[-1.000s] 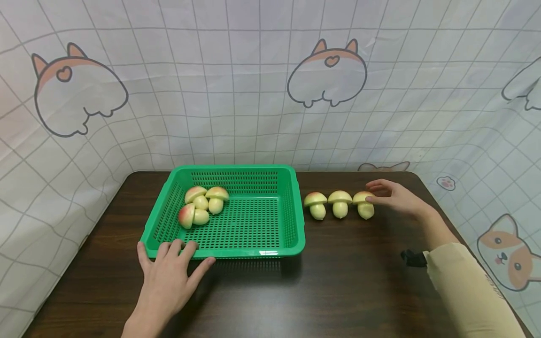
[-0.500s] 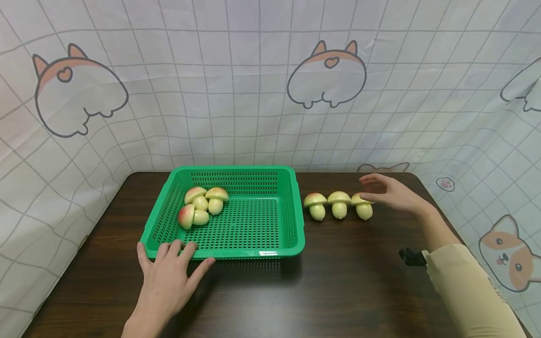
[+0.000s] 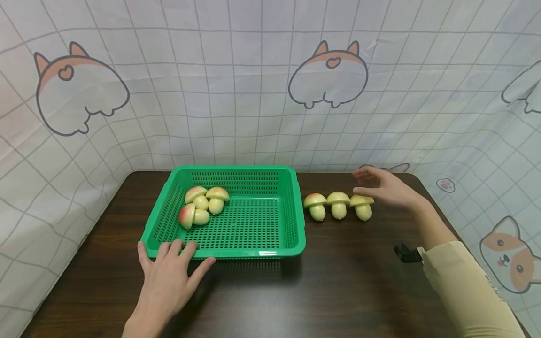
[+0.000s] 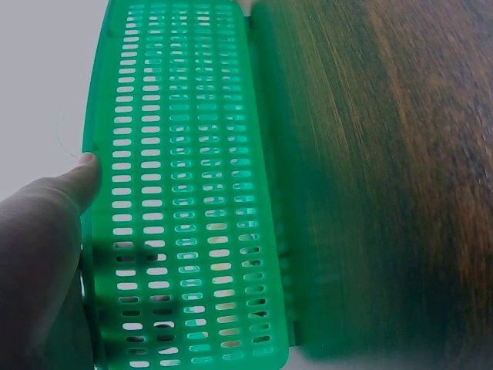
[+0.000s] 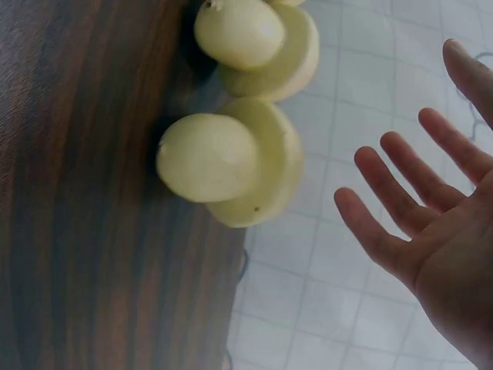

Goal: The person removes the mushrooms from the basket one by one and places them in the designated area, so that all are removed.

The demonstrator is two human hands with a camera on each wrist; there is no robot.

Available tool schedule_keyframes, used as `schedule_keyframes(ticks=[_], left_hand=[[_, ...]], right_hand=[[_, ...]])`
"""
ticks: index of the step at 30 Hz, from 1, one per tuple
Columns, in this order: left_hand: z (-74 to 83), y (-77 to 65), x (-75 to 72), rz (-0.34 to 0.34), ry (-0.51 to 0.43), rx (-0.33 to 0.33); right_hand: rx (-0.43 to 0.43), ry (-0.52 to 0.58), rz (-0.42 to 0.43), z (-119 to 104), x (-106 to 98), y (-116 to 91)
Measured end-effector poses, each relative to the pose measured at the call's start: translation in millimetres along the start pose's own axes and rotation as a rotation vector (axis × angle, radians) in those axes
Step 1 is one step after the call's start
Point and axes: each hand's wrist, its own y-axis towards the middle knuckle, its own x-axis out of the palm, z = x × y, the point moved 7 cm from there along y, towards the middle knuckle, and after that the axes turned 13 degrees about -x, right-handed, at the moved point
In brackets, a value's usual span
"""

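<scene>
My left hand (image 3: 166,277) holds the near left rim of a green plastic basket (image 3: 262,254), with its fingers over the edge and its thumb (image 4: 88,166) against the outer side. Three toy mushrooms (image 3: 216,206) with reddish-yellow caps lie in the basket's left part. To its right, three more stand in a row on the table: a left one (image 3: 316,206), a middle one (image 3: 338,205) and a right one (image 3: 362,207). Behind and above the right one hovers my right hand (image 3: 386,188). In the right wrist view its fingers are spread, apart from the nearest mushroom (image 5: 212,158).
The dark wooden table (image 3: 338,291) extends in front of the basket. A white grid-patterned cloth (image 3: 236,94) with cartoon dogs hangs behind and at both sides. A black strap piece (image 3: 407,253) sticks out at the right sleeve (image 3: 460,291).
My right hand has withdrawn from the rightmost mushroom, moving up and left behind it. That mushroom has shifted slightly left, closer to the middle one. My left hand and the basket stay put.
</scene>
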Motion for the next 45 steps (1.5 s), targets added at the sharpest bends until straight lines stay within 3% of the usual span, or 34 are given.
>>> schedule_keyframes(ticks=[7,19,26,45], left_hand=[[-0.4,0.2,-1.0,0.006,0.004,0.001],[0.2,2.3,-1.0,-0.02,0.012,-0.01],[-0.3,3.2,0.1,-0.064,0.019,-0.028],[-1.1,2.6,0.9,-0.063,0.02,-0.025]], right_hand=[[-0.007,0.032,0.0,-24,0,11],[-0.111,0.054,-0.039,-73,9,41],[-0.213,0.048,-0.093,-96,25,59],[-0.32,0.102,-0.176,-139,67,95]])
